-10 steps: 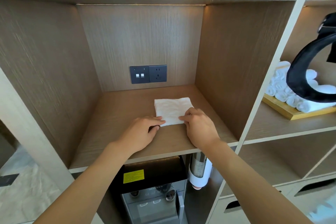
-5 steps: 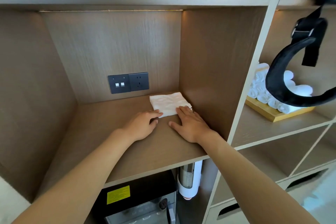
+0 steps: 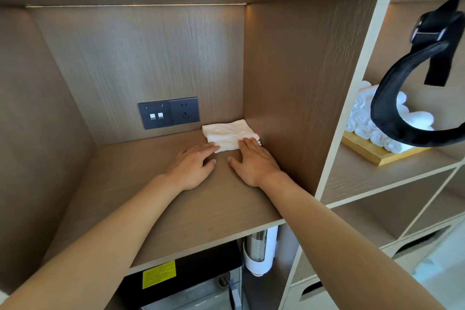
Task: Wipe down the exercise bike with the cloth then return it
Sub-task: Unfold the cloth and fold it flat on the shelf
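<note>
A folded white cloth [image 3: 227, 134] lies flat at the back right corner of a wooden shelf compartment [image 3: 191, 211], close to the right wall. My left hand [image 3: 192, 166] rests palm down on the shelf, its fingertips touching the cloth's near left edge. My right hand [image 3: 254, 162] also lies flat with fingers spread, its fingertips on the cloth's near right edge. Neither hand grips the cloth. No exercise bike is in view.
A dark socket and switch plate [image 3: 168, 113] sits on the back wall. To the right, a wooden tray of rolled white towels [image 3: 364, 121] stands behind a hanging black padded strap [image 3: 392, 118]. Below are a black appliance [image 3: 186, 282] and a cup dispenser [image 3: 260, 251].
Both hands have slid the cloth from the shelf's front middle back toward the rear right corner. The fingers have flattened out and now only touch its near edge.
</note>
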Motion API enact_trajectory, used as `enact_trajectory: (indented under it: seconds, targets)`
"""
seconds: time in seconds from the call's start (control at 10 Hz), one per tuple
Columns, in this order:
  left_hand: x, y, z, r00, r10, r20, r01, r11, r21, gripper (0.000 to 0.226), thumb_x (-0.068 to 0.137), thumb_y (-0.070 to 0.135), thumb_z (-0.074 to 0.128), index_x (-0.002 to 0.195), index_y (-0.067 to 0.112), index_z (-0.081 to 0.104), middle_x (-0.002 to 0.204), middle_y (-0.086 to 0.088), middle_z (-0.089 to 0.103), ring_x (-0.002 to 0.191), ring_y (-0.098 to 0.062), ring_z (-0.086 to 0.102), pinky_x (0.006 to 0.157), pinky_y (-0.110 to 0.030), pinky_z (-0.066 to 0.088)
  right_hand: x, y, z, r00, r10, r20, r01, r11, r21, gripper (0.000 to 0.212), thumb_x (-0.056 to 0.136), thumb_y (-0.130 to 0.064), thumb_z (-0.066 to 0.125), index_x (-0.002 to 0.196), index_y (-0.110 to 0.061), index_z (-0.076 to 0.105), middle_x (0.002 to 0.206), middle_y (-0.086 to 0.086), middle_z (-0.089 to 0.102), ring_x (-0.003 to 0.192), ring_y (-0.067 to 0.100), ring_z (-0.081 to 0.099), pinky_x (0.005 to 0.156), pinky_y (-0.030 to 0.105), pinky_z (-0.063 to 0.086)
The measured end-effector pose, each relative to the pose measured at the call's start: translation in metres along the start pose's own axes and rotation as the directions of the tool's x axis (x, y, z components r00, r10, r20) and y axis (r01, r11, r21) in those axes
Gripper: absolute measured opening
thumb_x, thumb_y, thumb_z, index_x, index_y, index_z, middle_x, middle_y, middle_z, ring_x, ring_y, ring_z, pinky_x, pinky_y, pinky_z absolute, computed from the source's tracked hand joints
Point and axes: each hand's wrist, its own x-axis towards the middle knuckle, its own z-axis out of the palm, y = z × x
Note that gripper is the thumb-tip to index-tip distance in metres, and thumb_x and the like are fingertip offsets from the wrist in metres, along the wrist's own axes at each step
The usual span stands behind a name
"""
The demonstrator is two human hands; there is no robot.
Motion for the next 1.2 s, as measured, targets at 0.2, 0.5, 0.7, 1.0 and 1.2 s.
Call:
enact_trajectory:
  seconds: [0.2,0.5,0.7,1.0,1.2]
  targets:
    - [-0.002,0.001,0.001,0.987,0.072,-0.141,-0.079,0.996,-0.049,0.063,0.100,0.034,0.061,0.158,0.036,0.039,0.165,0.007,0.039,0.151,-0.023,0.036,0.119,-0.034,0.030,0.000,0.000,0.000,0.991,-0.050,-0.127,0.051,0.999,0.009,0.069,0.107,-0.048,0.039,0.165,-0.013,0.026,0.175,0.007,0.017,0.163,0.023,0.008,0.131,0.040,0.014]
    - [0.020,0.002,-0.003,0.994,-0.065,0.083,0.059,0.996,0.071,0.066,0.106,0.061,0.040,0.166,0.041,0.023,0.177,0.008,0.014,0.163,-0.017,0.015,0.130,-0.048,0.012,0.015,-0.008,0.004,0.998,0.054,-0.045,-0.056,0.998,-0.042,0.081,0.106,-0.056,0.032,0.167,-0.006,0.013,0.177,0.013,0.006,0.163,0.028,0.001,0.132,0.043,0.007]
    - [0.026,-0.004,0.000,0.991,-0.076,0.106,0.065,0.992,0.106,0.070,0.104,0.068,0.033,0.167,0.043,0.015,0.177,0.011,0.007,0.163,-0.016,0.010,0.129,-0.045,0.008,0.028,-0.011,0.009,0.995,0.086,-0.043,-0.086,0.996,-0.017,0.085,0.106,-0.059,0.032,0.167,-0.005,0.008,0.177,0.013,0.003,0.163,0.029,-0.002,0.132,0.043,0.005]
    - [0.013,0.012,-0.009,0.985,-0.151,0.077,0.140,0.980,0.139,0.077,0.104,0.066,0.036,0.169,0.036,0.008,0.178,0.003,0.007,0.163,-0.023,0.013,0.131,-0.048,0.015,0.023,-0.011,0.008,0.993,0.065,-0.097,-0.063,0.998,0.019,0.077,0.106,-0.050,0.036,0.167,-0.009,0.014,0.177,0.009,0.006,0.163,0.028,-0.001,0.132,0.043,0.006]
    - [-0.022,0.024,-0.008,0.963,-0.265,0.042,0.256,0.954,0.157,0.074,0.106,0.065,0.030,0.169,0.029,0.016,0.178,0.000,0.012,0.163,-0.026,0.012,0.131,-0.051,0.011,-0.001,-0.013,0.007,0.992,0.009,-0.127,-0.016,0.999,-0.052,0.065,0.107,-0.045,0.032,0.165,-0.015,0.024,0.174,0.008,0.018,0.160,0.033,0.013,0.129,0.049,0.018]
